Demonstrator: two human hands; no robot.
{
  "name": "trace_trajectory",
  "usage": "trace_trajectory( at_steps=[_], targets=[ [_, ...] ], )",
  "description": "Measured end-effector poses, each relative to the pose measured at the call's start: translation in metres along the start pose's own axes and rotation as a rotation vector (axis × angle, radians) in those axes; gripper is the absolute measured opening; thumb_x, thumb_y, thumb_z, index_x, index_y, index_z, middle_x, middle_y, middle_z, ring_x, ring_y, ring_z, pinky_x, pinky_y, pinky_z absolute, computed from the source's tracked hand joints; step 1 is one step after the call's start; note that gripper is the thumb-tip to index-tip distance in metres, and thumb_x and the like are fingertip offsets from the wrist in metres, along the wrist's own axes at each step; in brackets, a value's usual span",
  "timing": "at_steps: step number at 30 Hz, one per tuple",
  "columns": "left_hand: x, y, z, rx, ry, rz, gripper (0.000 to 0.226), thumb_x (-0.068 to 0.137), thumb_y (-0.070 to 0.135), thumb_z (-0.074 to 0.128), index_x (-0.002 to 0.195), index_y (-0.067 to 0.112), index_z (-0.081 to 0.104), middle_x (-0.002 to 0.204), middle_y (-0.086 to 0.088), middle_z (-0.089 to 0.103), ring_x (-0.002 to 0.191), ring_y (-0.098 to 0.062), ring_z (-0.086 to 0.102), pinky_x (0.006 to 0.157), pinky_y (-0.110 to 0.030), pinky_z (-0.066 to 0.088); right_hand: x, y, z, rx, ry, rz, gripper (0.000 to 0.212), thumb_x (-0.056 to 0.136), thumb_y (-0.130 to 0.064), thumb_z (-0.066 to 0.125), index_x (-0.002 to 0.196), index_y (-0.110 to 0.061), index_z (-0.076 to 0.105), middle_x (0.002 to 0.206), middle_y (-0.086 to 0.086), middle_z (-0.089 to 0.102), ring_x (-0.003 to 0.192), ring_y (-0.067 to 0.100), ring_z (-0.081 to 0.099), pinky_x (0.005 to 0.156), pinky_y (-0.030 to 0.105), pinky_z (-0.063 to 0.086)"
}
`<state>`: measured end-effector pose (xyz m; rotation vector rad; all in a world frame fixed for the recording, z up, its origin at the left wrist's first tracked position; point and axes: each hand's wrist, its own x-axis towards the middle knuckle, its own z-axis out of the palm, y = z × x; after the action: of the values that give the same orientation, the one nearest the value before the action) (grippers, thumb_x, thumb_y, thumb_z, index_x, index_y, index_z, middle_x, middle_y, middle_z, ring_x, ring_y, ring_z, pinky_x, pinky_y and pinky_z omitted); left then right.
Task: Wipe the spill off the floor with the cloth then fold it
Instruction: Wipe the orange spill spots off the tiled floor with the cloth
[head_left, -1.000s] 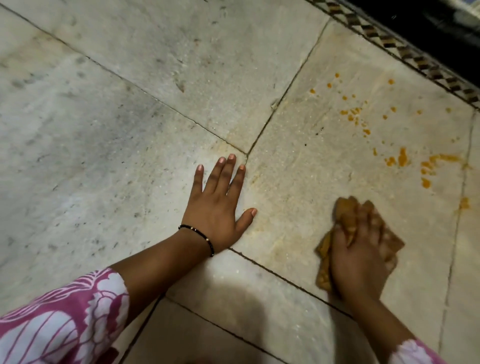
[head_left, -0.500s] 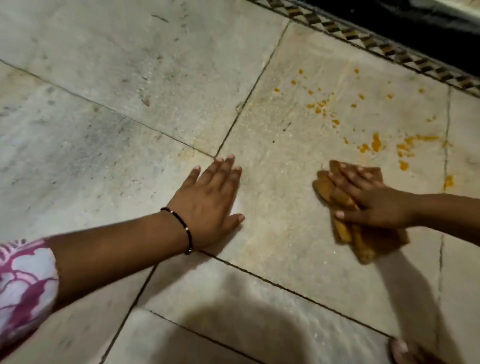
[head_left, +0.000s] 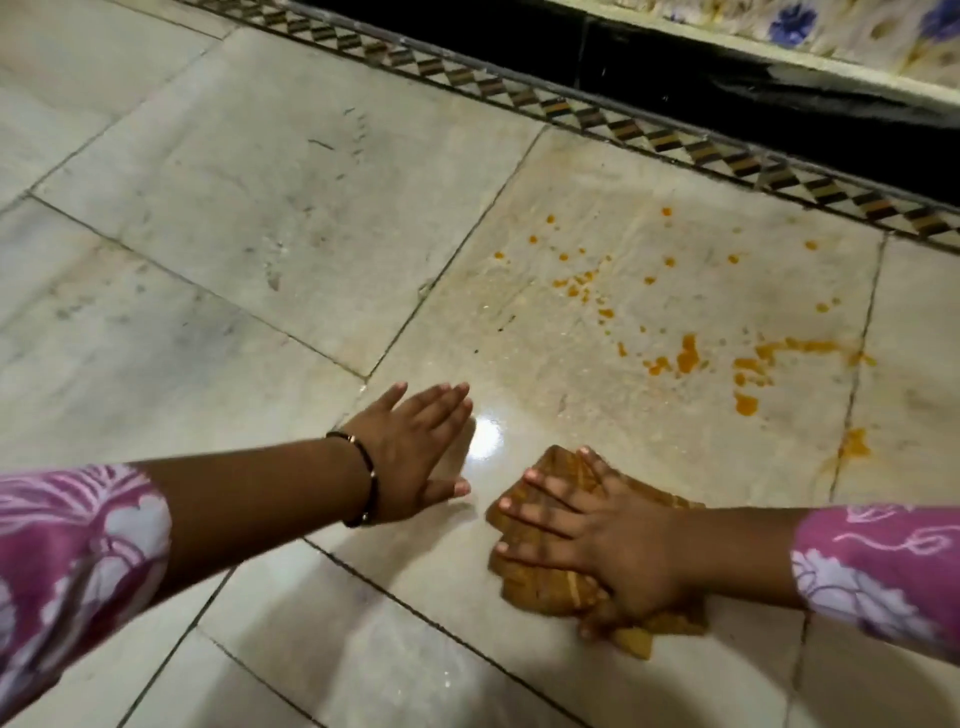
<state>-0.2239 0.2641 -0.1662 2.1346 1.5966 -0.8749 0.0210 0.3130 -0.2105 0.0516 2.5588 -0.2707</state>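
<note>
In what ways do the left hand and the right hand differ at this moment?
The left hand lies flat on the bare floor; the right hand presses the brown cloth. The left wrist wears a black bracelet; the right has none. Both have straight fingers and pink patterned sleeves.

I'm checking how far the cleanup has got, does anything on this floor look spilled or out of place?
Yes. Orange spill drops and smears are scattered over the pale floor tile near the patterned border, beyond the brown cloth that the right hand presses flat. The left hand rests on the floor.
</note>
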Motion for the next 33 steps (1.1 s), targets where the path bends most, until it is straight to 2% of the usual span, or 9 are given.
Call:
trace_trajectory(
  at_steps=[3,5,7,13,16,21,25,28,33],
  targets=[
    [0.013,0.037,0.004,-0.169,0.149,0.072,0.095,0.075,0.074,-0.014,0.149,0.014,-0.013,0.154,-0.005,-0.024,0.144,-0.017,-0.016,0.119,-0.045,-0.003,-0.009,0.01,0.02,0.029,0.172,0.119,0.081,0.072,-0.074,0.039,0.144,-0.04,0.03,0.153,-0.002,0.032,0.141,0.027,0.022,0.104,0.069,0.013],
    [0.027,0.056,0.003,-0.26,0.38,0.104,0.089,0.085,0.07,-0.006,0.151,0.011,0.003,0.158,-0.006,-0.008,0.145,-0.018,-0.004,0.119,-0.044,0.0,-0.015,0.011,0.029,0.15,0.286,0.281,0.081,0.072,-0.07,0.045,0.144,-0.038,0.029,0.152,0.0,0.035,0.14,0.029,0.03,0.106,0.069,0.011],
    [0.047,0.075,-0.005,-0.373,0.479,0.065,0.087,0.087,0.069,-0.001,0.151,0.011,0.005,0.158,-0.005,-0.007,0.145,-0.016,-0.003,0.117,-0.039,-0.004,-0.028,0.012,0.045,0.204,0.349,0.393,0.082,0.071,-0.068,0.047,0.144,-0.036,0.027,0.153,0.001,0.033,0.141,0.029,0.028,0.106,0.069,0.013],
    [0.091,0.136,0.007,-0.459,0.46,-0.022,0.095,0.081,0.073,-0.01,0.151,0.01,-0.001,0.157,-0.007,-0.014,0.146,-0.019,-0.012,0.117,-0.046,-0.006,-0.118,0.007,0.1,0.198,0.406,0.517,0.086,0.064,-0.061,0.048,0.145,-0.043,0.028,0.151,-0.002,0.037,0.138,0.023,0.03,0.103,0.06,0.018],
    [0.098,0.153,0.019,-0.419,0.525,-0.115,0.089,0.089,0.07,0.006,0.151,0.007,0.01,0.159,-0.008,0.001,0.147,-0.02,-0.005,0.117,-0.048,0.0,-0.167,0.032,0.122,0.28,0.436,0.76,0.082,0.069,-0.057,0.043,0.147,-0.044,0.021,0.149,0.0,0.04,0.137,0.024,0.03,0.1,0.055,0.025],
    [0.098,0.153,0.019,-0.393,0.563,-0.143,0.086,0.09,0.069,0.009,0.151,0.009,0.012,0.16,-0.007,0.005,0.147,-0.018,-0.003,0.117,-0.047,0.002,-0.155,0.09,0.105,0.383,0.475,1.169,0.068,0.08,-0.063,0.025,0.146,-0.046,0.021,0.158,-0.007,0.019,0.143,0.026,0.017,0.105,0.062,0.02],
    [0.1,0.154,0.02,-0.369,0.544,-0.152,0.085,0.091,0.068,0.014,0.151,0.009,0.012,0.16,-0.007,0.006,0.147,-0.019,0.0,0.117,-0.046,0.003,-0.106,0.072,0.089,0.233,0.433,0.894,0.073,0.077,-0.062,0.032,0.145,-0.036,0.033,0.154,0.0,0.032,0.14,0.03,0.026,0.105,0.06,0.022],
    [0.101,0.154,0.02,-0.361,0.549,-0.151,0.084,0.091,0.067,0.015,0.151,0.008,0.015,0.159,-0.008,0.009,0.147,-0.02,0.005,0.116,-0.046,0.004,-0.126,0.03,0.113,0.159,0.426,0.748,0.077,0.073,-0.06,0.043,0.146,-0.037,0.031,0.154,-0.002,0.03,0.14,0.025,0.025,0.104,0.057,0.018],
    [0.102,0.154,0.021,-0.362,0.566,-0.157,0.085,0.089,0.068,0.014,0.152,0.011,0.013,0.16,-0.005,0.005,0.147,-0.019,0.002,0.117,-0.046,0.003,-0.213,0.038,0.156,0.295,0.433,0.972,0.072,0.079,-0.058,0.037,0.147,-0.041,0.023,0.154,-0.003,0.03,0.139,0.027,0.029,0.099,0.058,0.029]
  ],
)
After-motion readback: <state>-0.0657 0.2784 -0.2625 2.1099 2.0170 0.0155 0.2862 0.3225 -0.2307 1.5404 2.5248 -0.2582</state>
